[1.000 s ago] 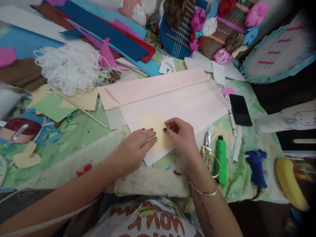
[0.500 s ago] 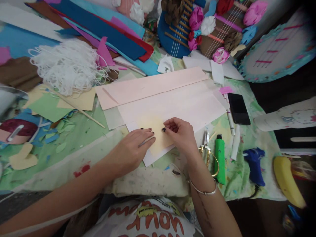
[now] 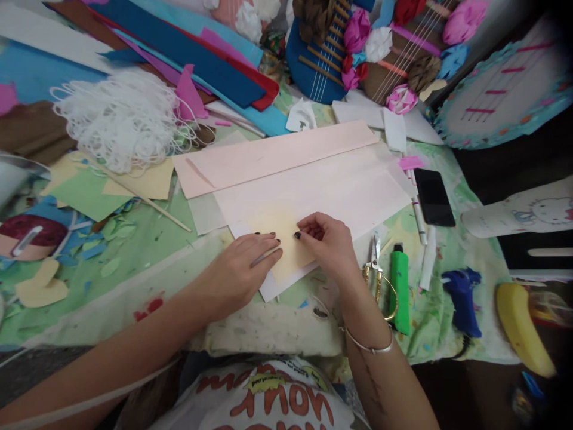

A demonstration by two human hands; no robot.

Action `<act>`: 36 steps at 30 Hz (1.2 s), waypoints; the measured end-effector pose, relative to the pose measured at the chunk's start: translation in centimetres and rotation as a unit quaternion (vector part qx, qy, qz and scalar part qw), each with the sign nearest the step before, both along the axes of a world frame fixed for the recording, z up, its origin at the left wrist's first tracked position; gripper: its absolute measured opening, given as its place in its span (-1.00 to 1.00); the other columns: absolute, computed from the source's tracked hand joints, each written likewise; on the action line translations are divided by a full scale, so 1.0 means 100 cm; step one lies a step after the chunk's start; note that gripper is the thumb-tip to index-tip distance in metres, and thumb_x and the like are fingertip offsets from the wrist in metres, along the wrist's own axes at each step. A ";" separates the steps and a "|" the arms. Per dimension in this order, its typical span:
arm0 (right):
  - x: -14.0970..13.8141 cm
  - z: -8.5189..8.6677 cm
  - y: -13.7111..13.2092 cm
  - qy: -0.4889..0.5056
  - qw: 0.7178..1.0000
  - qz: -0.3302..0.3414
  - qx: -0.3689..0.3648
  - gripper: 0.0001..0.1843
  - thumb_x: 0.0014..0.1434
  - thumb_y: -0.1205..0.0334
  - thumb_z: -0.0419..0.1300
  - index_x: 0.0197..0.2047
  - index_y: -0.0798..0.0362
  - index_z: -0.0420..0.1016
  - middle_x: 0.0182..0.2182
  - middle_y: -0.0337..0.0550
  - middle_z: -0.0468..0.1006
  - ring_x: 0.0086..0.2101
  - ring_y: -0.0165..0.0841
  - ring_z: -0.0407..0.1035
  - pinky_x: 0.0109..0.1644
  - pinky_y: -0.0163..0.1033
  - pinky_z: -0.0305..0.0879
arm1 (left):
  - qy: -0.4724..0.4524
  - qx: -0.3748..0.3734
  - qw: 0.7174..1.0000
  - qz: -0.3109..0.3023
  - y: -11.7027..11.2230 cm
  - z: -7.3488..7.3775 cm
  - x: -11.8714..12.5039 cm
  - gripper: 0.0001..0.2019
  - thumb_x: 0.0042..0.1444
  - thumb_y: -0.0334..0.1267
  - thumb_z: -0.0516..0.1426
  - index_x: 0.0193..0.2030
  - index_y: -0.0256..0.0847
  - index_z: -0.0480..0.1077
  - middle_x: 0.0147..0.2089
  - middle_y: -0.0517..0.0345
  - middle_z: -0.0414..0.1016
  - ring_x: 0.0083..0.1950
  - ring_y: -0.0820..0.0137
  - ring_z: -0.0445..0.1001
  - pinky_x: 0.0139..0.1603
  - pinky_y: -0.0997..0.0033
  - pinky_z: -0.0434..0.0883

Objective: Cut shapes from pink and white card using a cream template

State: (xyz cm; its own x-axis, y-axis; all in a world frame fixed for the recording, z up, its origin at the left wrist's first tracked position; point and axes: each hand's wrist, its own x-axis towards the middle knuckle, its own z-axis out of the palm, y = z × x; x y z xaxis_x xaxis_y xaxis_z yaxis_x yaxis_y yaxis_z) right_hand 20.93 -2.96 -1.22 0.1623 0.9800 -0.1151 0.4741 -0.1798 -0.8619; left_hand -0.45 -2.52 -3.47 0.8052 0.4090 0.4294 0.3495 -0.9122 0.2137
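A small pale yellow sheet of paper [image 3: 290,254] lies on a larger white sheet [image 3: 313,194] in front of me. My left hand [image 3: 244,266] rests on the yellow paper's left part, its fingers stretched out and flat. On the right side of the same paper is my right hand [image 3: 329,242], with fingers curled and thumb drawn in toward them. Whatever its fingertips pinch, if anything, is hidden or too small to name. Beyond both hands, a folded pale pink strip of card [image 3: 273,155] lies across the white sheet.
Scissors [image 3: 375,257], a green tube-like tool [image 3: 399,292], a blue glue gun [image 3: 463,298] and a phone [image 3: 433,197] lie on the right. Tangled white string [image 3: 123,122], a wooden stick [image 3: 143,200] and paper scraps are on the left. Decorated paper guitars [image 3: 316,74] stand behind.
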 end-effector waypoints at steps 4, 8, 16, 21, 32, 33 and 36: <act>0.000 0.000 0.000 -0.003 1.000 0.001 0.004 -0.84 0.00 0.41 0.19 -0.31 0.06 0.52 -0.46 -0.24 0.54 -0.43 -0.41 0.38 -0.27 -0.23 0.32 | -0.004 0.001 1.000 0.005 0.000 0.000 0.000 -0.70 0.29 -0.52 0.00 0.11 -0.44 0.39 0.11 -0.27 0.48 0.23 0.10 0.42 0.20 0.00 0.44; 0.000 0.000 0.000 -0.009 1.000 0.004 0.005 -0.84 0.00 0.42 0.19 -0.32 0.06 0.52 -0.47 -0.24 0.54 -0.44 -0.41 0.38 -0.28 -0.23 0.31 | 0.005 0.001 1.000 0.003 0.001 0.001 0.000 -0.70 0.29 -0.52 0.01 0.11 -0.46 0.38 0.12 -0.29 0.47 0.23 0.08 0.41 0.21 -0.02 0.43; 0.000 -0.001 0.000 -0.011 1.000 0.003 0.009 -0.83 -0.01 0.43 0.19 -0.32 0.07 0.53 -0.47 -0.25 0.54 -0.44 -0.42 0.37 -0.28 -0.24 0.31 | 0.009 0.013 1.000 0.001 0.002 0.001 -0.001 -0.71 0.30 -0.50 -0.01 0.11 -0.45 0.38 0.11 -0.26 0.48 0.22 0.11 0.41 0.20 0.01 0.44; 0.000 -0.001 0.000 -0.023 1.000 -0.008 0.006 -0.84 -0.03 0.43 0.22 -0.34 0.06 0.56 -0.48 -0.26 0.54 -0.45 -0.42 0.37 -0.29 -0.24 0.31 | 0.046 0.018 0.999 0.003 0.001 -0.001 0.000 -0.62 0.28 -0.53 -0.03 0.18 -0.34 0.37 0.15 -0.25 0.43 0.23 0.05 0.37 0.17 -0.05 0.42; 0.001 -0.001 0.000 -0.013 1.000 -0.003 0.002 -0.80 -0.04 0.45 0.21 -0.33 0.06 0.57 -0.47 -0.25 0.55 -0.44 -0.41 0.39 -0.28 -0.25 0.33 | 0.133 -0.014 0.991 0.018 -0.003 0.000 0.003 -0.36 0.10 -0.59 0.04 0.31 -0.04 0.28 0.24 -0.22 0.33 0.28 0.00 0.30 0.19 -0.07 0.32; 0.001 0.000 0.000 -0.014 1.000 -0.003 0.000 -0.80 -0.05 0.46 0.21 -0.33 0.06 0.58 -0.47 -0.25 0.55 -0.44 -0.41 0.39 -0.28 -0.25 0.33 | 0.139 -0.019 0.990 0.020 -0.003 0.001 0.003 -0.35 0.09 -0.59 0.04 0.32 -0.07 0.28 0.26 -0.25 0.31 0.27 -0.02 0.31 0.18 -0.07 0.32; 0.001 -0.001 0.000 -0.022 1.000 -0.003 -0.001 -0.80 -0.05 0.47 0.22 -0.32 0.06 0.58 -0.48 -0.27 0.53 -0.45 -0.42 0.38 -0.28 -0.26 0.32 | 0.157 -0.032 0.986 0.038 -0.002 0.006 0.007 -0.36 0.09 -0.56 0.02 0.35 -0.27 0.23 0.35 -0.34 0.21 0.25 -0.07 0.30 0.18 -0.10 0.33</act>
State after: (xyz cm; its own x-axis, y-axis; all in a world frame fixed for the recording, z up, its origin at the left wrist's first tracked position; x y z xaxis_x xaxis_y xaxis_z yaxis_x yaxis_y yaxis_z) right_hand 21.08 -2.94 -1.31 0.1731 0.9788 -0.1093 0.5106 -0.1841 -0.8399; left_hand 0.22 -2.74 -2.84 0.8605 0.4910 0.1359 0.4738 -0.8693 0.1406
